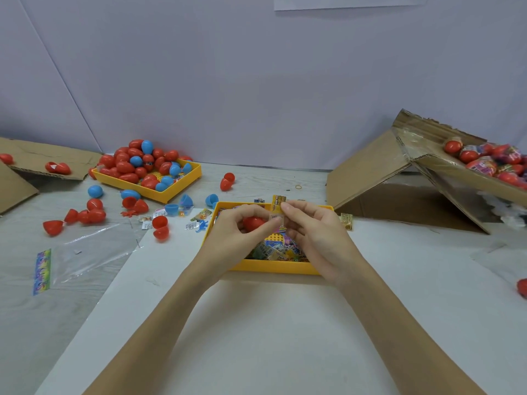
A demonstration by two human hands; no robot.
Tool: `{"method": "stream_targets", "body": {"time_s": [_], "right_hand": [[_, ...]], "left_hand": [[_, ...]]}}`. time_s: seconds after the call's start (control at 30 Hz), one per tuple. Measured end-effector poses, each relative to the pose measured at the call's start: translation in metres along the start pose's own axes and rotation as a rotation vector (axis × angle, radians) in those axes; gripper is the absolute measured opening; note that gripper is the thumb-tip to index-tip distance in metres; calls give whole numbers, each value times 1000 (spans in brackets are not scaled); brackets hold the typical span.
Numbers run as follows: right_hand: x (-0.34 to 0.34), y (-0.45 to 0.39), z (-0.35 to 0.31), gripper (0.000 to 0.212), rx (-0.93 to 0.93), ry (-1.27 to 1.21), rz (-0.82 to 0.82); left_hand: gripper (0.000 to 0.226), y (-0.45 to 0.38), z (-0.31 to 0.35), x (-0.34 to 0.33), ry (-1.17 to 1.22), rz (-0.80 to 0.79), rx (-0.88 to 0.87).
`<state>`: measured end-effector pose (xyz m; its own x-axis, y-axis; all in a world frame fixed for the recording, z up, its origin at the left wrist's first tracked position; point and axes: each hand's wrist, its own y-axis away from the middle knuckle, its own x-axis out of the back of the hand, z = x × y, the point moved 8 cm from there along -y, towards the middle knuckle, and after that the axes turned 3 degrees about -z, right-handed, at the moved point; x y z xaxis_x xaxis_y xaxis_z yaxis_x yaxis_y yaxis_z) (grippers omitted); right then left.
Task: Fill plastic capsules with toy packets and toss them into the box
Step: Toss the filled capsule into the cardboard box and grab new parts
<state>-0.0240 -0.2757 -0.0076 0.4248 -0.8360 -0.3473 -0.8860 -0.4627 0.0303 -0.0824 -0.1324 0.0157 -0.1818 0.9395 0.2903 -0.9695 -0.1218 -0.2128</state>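
Here the left hand [239, 223] grips a red capsule [253, 223] over the near tray [273, 268], while the right hand [309, 226] pinches a small packet [276, 219] at its mouth: the filling step, I judge. Next comes pushing it in, closing the capsule, then tossing toward the box [445, 169] far right.

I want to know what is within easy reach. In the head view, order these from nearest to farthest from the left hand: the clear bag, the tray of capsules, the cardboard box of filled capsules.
1. Tray of capsules, behind and left of the left hand.
2. Clear bag, far left.
3. Cardboard box, far right.
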Motion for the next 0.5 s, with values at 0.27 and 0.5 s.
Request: {"method": "stream_targets", "body": {"time_s": [0.27, 0.5], "right_hand": [[21, 4, -21, 12, 202, 401, 199], [12, 8, -24, 20, 256, 510, 188]], "left_hand": [[41, -3, -2, 3, 268, -33, 59], [26, -3, -2, 2, 220, 15, 45]]}}
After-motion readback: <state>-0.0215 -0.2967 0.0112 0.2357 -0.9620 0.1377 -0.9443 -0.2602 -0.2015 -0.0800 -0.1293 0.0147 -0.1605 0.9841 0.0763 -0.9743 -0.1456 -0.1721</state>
